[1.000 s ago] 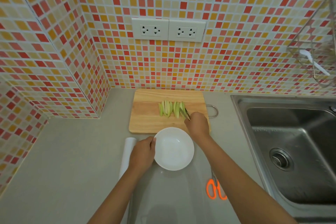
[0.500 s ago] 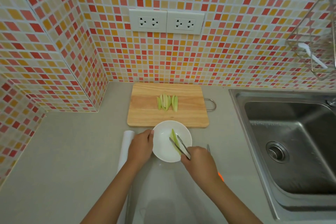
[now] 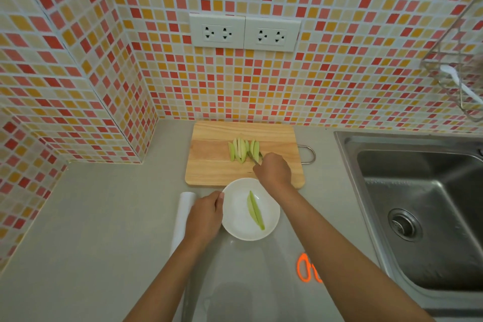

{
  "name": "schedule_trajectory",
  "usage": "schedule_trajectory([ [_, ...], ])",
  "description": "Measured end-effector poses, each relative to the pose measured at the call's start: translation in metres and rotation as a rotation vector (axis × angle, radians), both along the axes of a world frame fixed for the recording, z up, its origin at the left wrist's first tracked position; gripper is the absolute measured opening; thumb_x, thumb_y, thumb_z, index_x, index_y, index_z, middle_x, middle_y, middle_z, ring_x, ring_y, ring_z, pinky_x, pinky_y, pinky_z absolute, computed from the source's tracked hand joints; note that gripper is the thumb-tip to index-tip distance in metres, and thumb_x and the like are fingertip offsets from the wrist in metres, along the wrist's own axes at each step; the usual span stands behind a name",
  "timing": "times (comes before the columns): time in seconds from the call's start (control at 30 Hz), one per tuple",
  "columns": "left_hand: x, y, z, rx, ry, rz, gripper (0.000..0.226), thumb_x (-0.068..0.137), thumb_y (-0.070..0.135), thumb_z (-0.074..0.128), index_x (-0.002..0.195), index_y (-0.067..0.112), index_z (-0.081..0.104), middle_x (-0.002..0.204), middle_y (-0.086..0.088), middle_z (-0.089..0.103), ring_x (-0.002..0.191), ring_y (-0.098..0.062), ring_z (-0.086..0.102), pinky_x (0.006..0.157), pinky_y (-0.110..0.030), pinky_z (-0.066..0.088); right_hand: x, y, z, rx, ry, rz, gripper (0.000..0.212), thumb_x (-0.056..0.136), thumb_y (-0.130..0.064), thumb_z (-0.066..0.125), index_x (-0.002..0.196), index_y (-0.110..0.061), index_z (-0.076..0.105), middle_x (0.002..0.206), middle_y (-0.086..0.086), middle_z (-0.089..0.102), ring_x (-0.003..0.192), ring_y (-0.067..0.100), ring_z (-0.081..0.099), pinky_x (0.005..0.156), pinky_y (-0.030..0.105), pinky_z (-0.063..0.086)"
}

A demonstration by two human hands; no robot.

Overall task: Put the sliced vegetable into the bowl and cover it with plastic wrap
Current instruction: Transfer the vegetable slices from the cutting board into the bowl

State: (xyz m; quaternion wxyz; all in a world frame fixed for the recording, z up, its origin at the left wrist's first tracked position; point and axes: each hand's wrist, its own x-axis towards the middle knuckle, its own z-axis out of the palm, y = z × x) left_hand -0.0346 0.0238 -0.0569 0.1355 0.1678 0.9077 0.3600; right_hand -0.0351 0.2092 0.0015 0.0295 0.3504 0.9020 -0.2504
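Observation:
Several pale green vegetable slices lie side by side on a wooden cutting board. A white bowl stands just in front of the board with two slices in it. My left hand grips the bowl's left rim. My right hand is over the board, holding metal tongs whose tips touch the right end of the slice row. A roll of plastic wrap lies left of the bowl, partly hidden by my left hand, with a clear sheet spread on the counter beneath my arms.
Orange-handled scissors lie on the grey counter to the right, partly under my right forearm. A steel sink fills the right side. Tiled walls close the back and left, with a wire rack at the upper right.
My right hand left the slices in the bowl and moved the tongs back up to the row on the board. My left hand stayed on the bowl's rim.

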Motion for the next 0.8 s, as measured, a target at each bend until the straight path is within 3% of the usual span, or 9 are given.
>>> schedule_trajectory([
  [0.23, 0.001, 0.0, 0.002, 0.011, -0.025, 0.003, 0.031, 0.101, 0.032, 0.035, 0.081, 0.028, 0.058, 0.067, 0.012, 0.061, 0.067, -0.004, 0.057, 0.052, -0.021, 0.035, -0.008, 0.007, -0.003, 0.017, -0.012, -0.005, 0.036, 0.086, -0.002, 0.052, 0.056, -0.014, 0.036, 0.06, 0.0, 0.042, 0.068, 0.024, 0.049, 0.043, 0.026, 0.023],
  [0.43, 0.0, 0.001, 0.001, 0.009, -0.023, 0.008, 0.03, 0.101, 0.031, 0.036, 0.083, 0.027, 0.059, 0.067, 0.013, 0.06, 0.067, -0.007, 0.056, 0.052, -0.02, 0.035, 0.004, 0.013, -0.001, -0.021, 0.081, -0.054, 0.039, 0.081, 0.001, 0.054, 0.051, -0.012, 0.033, 0.052, 0.0, 0.034, 0.048, 0.016, 0.033, 0.042, 0.027, 0.018],
  [0.6, 0.0, 0.002, 0.001, 0.015, -0.028, 0.016, 0.032, 0.101, 0.03, 0.036, 0.091, 0.02, 0.065, 0.074, 0.008, 0.065, 0.072, -0.012, 0.059, 0.057, -0.023, 0.041, 0.018, 0.011, 0.003, -0.043, 0.073, -0.053, 0.037, 0.08, 0.001, 0.053, 0.052, -0.011, 0.033, 0.054, 0.001, 0.035, 0.056, 0.022, 0.038, 0.043, 0.028, 0.017],
  [0.8, 0.0, 0.002, 0.003, -0.006, -0.016, 0.003, 0.032, 0.101, 0.03, 0.035, 0.09, 0.02, 0.064, 0.073, 0.008, 0.063, 0.07, -0.012, 0.057, 0.054, -0.021, 0.037, 0.066, -0.014, 0.035, -0.164, 0.237, 0.004, 0.047, 0.08, -0.007, 0.058, 0.045, -0.019, 0.027, 0.045, -0.004, 0.021, 0.044, 0.011, 0.019, 0.042, 0.025, 0.013],
])
